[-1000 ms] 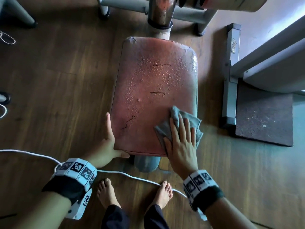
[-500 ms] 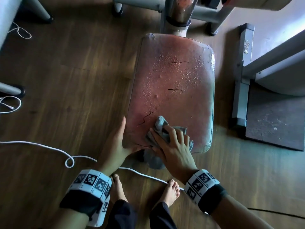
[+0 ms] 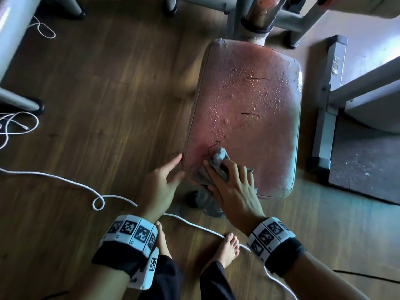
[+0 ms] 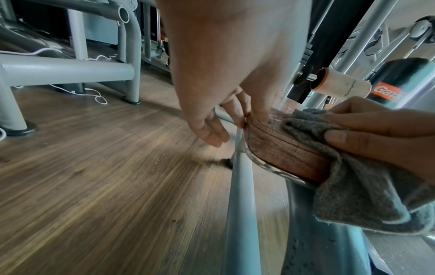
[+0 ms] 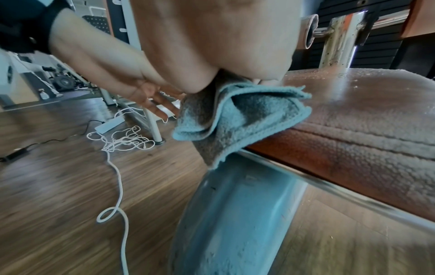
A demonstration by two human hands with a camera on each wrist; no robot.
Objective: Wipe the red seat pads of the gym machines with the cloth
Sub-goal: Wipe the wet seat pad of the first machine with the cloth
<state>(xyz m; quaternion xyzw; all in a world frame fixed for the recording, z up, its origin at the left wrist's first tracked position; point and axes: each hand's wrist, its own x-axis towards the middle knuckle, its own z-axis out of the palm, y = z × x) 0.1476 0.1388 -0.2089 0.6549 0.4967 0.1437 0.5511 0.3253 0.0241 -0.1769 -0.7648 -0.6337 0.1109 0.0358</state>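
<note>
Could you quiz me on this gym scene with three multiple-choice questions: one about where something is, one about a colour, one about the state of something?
1. Where on the red seat pad is the cloth being pressed?
A. the far end by the post
B. the near left corner
C. the middle of the right edge

2. What colour is the cloth?
A. grey-blue
B. yellow
C. white

3. What is the far half of the pad's surface like?
A. covered by a second cloth
B. dotted with water droplets
C. wrapped in plastic

Answers:
1. B, since the right hand holds the cloth down at the near left corner, beside the left hand on the pad's edge.
2. A, as the right wrist view shows grey-blue terry fabric.
3. B, because beads of water speckle the far half.
</note>
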